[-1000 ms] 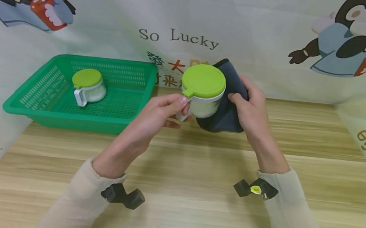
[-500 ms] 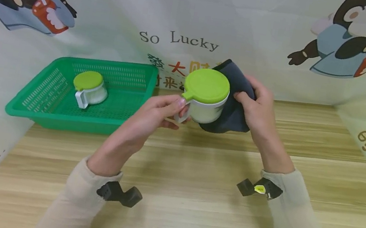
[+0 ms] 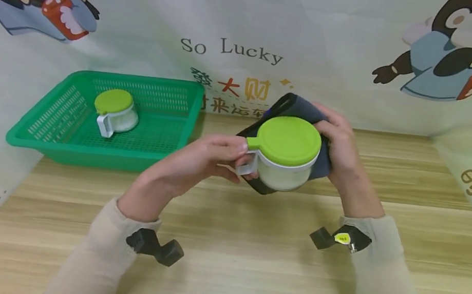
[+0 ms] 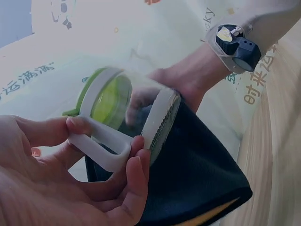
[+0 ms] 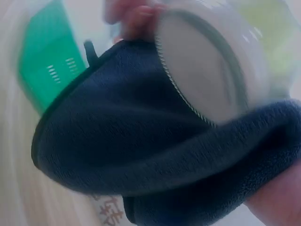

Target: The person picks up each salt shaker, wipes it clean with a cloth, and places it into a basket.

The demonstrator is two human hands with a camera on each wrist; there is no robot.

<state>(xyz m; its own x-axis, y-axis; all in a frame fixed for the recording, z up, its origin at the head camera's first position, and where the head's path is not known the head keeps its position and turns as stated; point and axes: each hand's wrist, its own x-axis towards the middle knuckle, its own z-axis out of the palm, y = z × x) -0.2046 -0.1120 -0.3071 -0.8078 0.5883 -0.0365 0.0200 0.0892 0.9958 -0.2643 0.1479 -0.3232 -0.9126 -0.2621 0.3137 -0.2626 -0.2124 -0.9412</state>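
Observation:
My left hand (image 3: 210, 161) pinches the white handle (image 4: 106, 146) of a clear jar (image 3: 284, 176) with a green lid (image 3: 289, 140), held above the table and tilted. My right hand (image 3: 341, 146) grips a dark blue cloth (image 3: 304, 107) behind and along the right side of the jar. In the right wrist view the cloth (image 5: 122, 122) lies folded against the jar's round base (image 5: 202, 66). Part of the right hand is covered by the cloth. A second jar (image 3: 120, 120) with a green lid and white handle stands inside the green basket (image 3: 93, 159).
The green basket sits at the back left of the wooden table (image 3: 234, 271), against a printed backdrop (image 3: 330, 32). More backdrop rises at the left and right sides. Each wrist carries a small black camera, such as the left one (image 3: 155, 248).
The jar has moved right and down, toward me, with the left hand on its handle. The cloth has shifted with the right hand, now lying more behind the jar.

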